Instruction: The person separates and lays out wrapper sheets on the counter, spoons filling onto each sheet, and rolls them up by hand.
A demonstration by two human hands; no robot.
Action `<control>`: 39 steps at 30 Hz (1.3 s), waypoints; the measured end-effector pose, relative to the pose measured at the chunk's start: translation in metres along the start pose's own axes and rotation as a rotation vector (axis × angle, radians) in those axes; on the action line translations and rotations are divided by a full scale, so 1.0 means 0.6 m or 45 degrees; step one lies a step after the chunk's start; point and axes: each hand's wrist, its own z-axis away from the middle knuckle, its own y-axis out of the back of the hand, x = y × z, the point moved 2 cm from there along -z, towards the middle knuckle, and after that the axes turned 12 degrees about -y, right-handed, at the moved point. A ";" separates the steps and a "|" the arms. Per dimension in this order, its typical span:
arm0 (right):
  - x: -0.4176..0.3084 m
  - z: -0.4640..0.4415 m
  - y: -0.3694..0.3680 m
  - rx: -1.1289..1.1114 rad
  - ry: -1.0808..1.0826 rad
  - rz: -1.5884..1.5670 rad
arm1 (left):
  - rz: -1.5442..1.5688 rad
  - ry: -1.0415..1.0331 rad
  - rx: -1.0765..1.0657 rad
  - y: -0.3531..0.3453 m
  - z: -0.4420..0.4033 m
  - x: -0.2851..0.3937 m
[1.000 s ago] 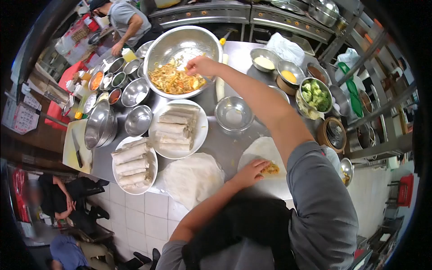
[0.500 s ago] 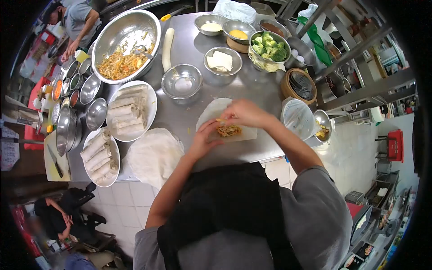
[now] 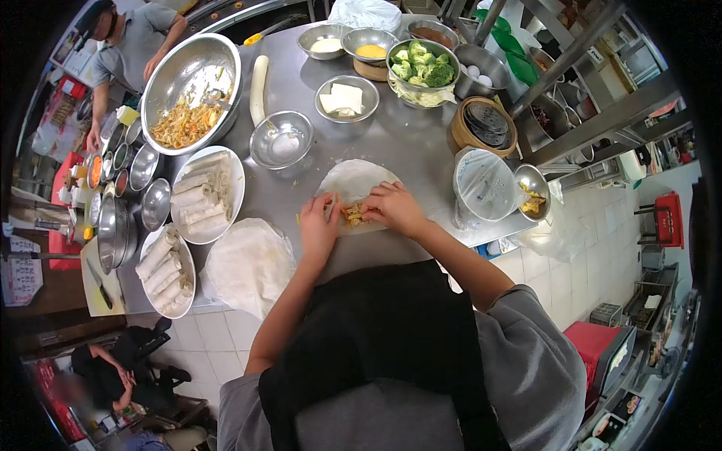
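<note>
A thin round wrapper lies flat near the table's front edge, with a small mound of shredded filling on its near part. At the mound's left end, my left hand has its thumb and fingers bent and drawn in against the filling. My right hand presses curled fingertips onto the mound from the right. Left of my hands is a stack of wrappers. Beyond it, rolled wrappers fill one oval plate, and more rolls lie on a second plate.
A large steel bowl of shredded filling stands back left, with a small steel bowl nearby. Broccoli, a bamboo steamer and a plastic-lined container are at right. Another person stands at far left.
My right hand has come down from above the wrapper to the filling's right side. My left hand has shifted to its left end. The whole view has turned slightly.
</note>
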 end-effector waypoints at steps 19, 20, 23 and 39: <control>0.020 0.014 -0.013 -0.052 -0.105 -0.053 | 0.167 -0.563 -0.465 0.012 -0.036 0.031; 0.020 0.014 -0.015 -0.064 -0.119 -0.039 | 0.114 -0.584 -0.463 0.009 -0.032 0.031; 0.018 0.013 -0.022 -0.065 -0.134 -0.032 | 0.029 -0.608 -0.475 -0.002 -0.027 0.021; 0.024 0.022 -0.028 0.083 -0.165 -0.170 | 0.199 -0.522 -0.419 0.019 -0.030 0.016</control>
